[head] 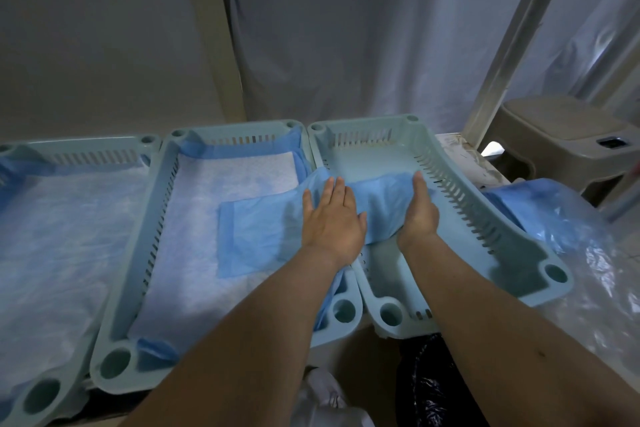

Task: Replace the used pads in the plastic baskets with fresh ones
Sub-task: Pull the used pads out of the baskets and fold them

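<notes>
Blue pad [263, 229] under flat left hand [330, 218], right hand [420, 210] gripping its edge

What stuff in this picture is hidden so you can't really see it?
Head view only:
- Right hand: its fingers are tucked under the folded blue pad, so the grip is unclear.
- Left pale green plastic basket: cut off by the left edge.
- Right pale green plastic basket: part of its floor is hidden by the pad and both arms.
- Black bag: cut off by the bottom edge, too dark to read.
</notes>
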`<state>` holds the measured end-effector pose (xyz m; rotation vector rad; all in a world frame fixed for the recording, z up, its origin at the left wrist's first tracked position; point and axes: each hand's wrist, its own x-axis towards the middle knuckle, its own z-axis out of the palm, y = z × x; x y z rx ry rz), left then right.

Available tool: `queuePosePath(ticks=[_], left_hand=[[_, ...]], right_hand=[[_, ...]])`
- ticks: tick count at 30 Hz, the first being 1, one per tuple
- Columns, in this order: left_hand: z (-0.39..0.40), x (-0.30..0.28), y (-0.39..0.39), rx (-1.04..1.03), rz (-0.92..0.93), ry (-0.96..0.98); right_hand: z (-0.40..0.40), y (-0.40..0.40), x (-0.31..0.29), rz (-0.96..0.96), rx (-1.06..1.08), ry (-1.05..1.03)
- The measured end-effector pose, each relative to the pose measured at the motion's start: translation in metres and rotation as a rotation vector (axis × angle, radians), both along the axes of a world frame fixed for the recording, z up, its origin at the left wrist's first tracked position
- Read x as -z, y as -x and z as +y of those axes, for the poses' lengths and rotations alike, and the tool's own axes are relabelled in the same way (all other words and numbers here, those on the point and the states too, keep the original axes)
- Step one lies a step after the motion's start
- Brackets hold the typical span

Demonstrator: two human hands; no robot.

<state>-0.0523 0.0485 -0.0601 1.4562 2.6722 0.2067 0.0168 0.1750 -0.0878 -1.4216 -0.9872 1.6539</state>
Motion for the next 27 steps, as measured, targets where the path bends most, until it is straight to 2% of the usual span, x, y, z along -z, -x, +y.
queuePosePath(ticks=[5,10,17,22,27], left_hand=[[0.000,-0.001,-0.001,0.010,0.035,0.013],[0.000,-0.002,-0.001,0.009,0.048,0.013],[-0.001,-0.002,-0.002,0.004,0.013,-0.016],[-0.002,-0.001,-0.002,0.000,0.007,-0.011],[-0.003,-0.001,-0.002,0.000,0.000,0.004]], right_hand=[[0.000,-0.002,-0.003,-0.134,-0.099,0.027],[0.008,-0.002,-0.020,-0.100,0.020,-0.041],[0.034,-0.015,-0.062,-0.147,0.050,-0.169],[0.040,-0.020,-0.071,-0.111,0.105,-0.204],[0.056,-0.037,-0.078,-0.177,0.157,-0.259]])
